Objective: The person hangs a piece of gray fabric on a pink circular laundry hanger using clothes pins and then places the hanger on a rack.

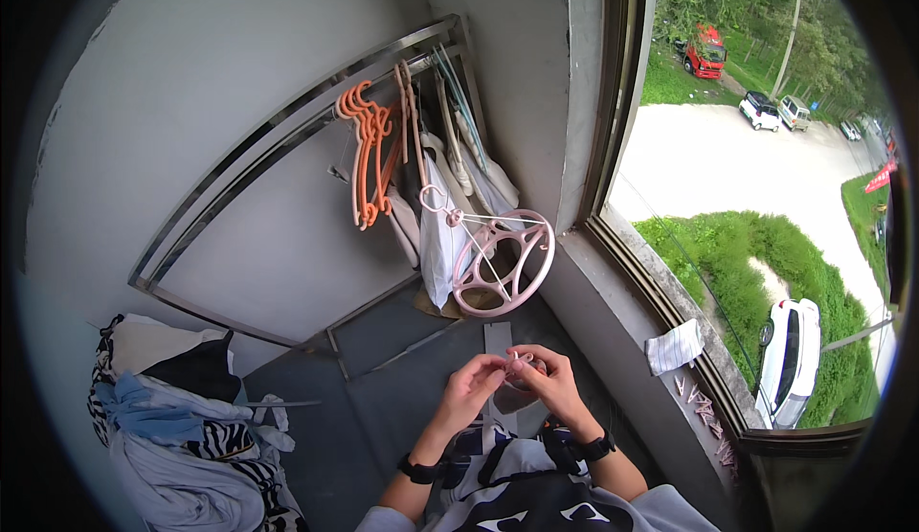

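Both hands meet in front of my torso at the lower middle. My right hand [551, 382] closes its fingers on a small pink plastic clothespin [518, 364]. The fingertips of my left hand [475, 382] touch or nearly touch its other side; whether they grip it is hidden by the fingers. Just above the hands hangs a round pink plastic drying hanger [467, 301], tilted, with white cords running to its hook. More pink clothespins [704, 410] lie along the windowsill to the right, close to a folded striped cloth [675, 348].
A metal clothes rack [237, 145] holds orange hangers [367, 145] and pale garments [439, 234]. Heaped clothes [179, 446] lie at the lower left. The concrete sill [610, 295] and window frame run down the right side, with parked vehicles outside.
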`<state>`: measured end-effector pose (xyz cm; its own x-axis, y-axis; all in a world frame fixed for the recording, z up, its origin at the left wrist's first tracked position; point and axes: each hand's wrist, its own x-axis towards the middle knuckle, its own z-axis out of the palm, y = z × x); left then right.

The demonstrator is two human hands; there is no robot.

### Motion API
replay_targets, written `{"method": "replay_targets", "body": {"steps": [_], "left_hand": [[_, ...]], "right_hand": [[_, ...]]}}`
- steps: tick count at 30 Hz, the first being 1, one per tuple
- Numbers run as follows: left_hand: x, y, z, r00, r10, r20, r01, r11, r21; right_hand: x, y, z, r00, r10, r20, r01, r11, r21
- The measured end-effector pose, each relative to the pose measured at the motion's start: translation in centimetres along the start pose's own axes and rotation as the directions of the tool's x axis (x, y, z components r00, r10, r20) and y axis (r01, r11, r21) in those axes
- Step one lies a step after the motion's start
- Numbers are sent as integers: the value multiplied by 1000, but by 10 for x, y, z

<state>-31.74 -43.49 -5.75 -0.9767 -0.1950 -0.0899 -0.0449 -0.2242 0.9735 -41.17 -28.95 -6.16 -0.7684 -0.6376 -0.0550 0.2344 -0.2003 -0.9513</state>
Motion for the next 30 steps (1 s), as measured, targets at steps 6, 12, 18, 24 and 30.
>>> {"method": "replay_targets", "body": {"steps": [6, 12, 18, 24, 30], "left_hand": [[46, -4, -73, 995, -61, 77, 47, 985, 167], [107, -16, -132, 893, -248, 376, 251, 967, 41], [162, -58, -146, 837, -324, 441, 182, 925, 333], [212, -67, -76, 871, 161, 464, -454, 623, 637], [258, -122, -57, 903, 38, 428, -421, 270, 866]], "right_hand": [[49, 31, 29, 992, 83, -92, -94, 988, -125], [76, 48, 53, 929, 131, -346, -103, 990, 99], [59, 49, 55, 791, 187, -583, -92, 978, 189], [38, 49, 43, 626, 222, -747, -50, 968, 245], [43, 34, 23, 586, 91, -805, -33, 996, 88]]}}
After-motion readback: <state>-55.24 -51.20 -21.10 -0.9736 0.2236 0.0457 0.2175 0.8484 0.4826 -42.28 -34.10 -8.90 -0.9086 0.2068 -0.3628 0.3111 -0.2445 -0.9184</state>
